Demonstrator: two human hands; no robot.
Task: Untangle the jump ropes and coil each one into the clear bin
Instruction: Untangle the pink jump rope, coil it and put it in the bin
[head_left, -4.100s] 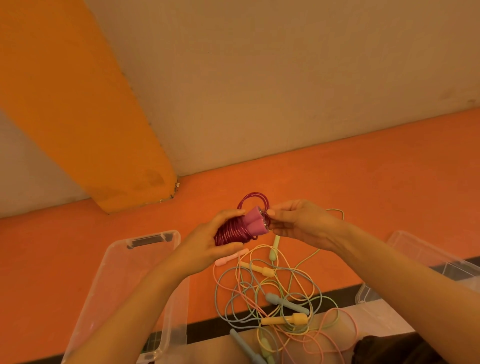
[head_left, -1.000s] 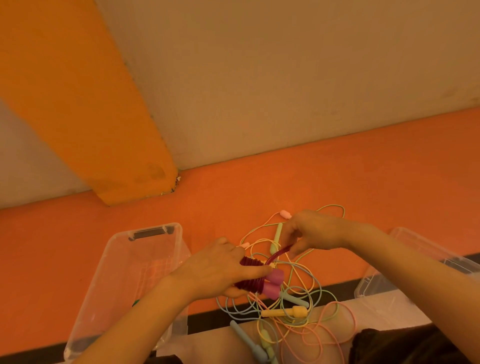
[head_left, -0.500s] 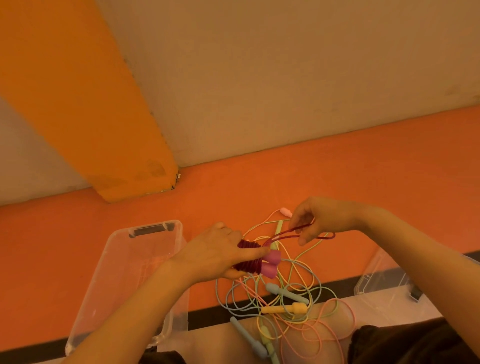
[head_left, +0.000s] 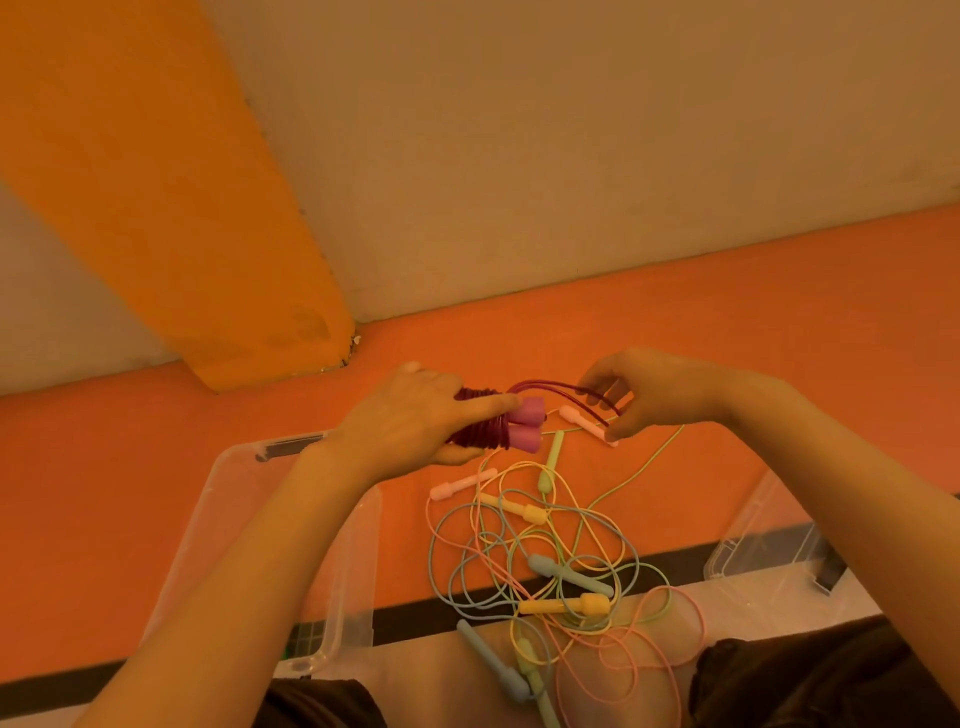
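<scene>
Maroon jump rope (head_left: 480, 426), wound round its pink handles (head_left: 525, 430), sits gripped in my left hand (head_left: 415, 421).
My right hand (head_left: 644, 395) pinches its loose end loop (head_left: 566, 393) just beside the bundle. Below both hands lies the pastel rope tangle (head_left: 550, 566); the clear bin (head_left: 244, 525) stands under my left forearm.
</scene>
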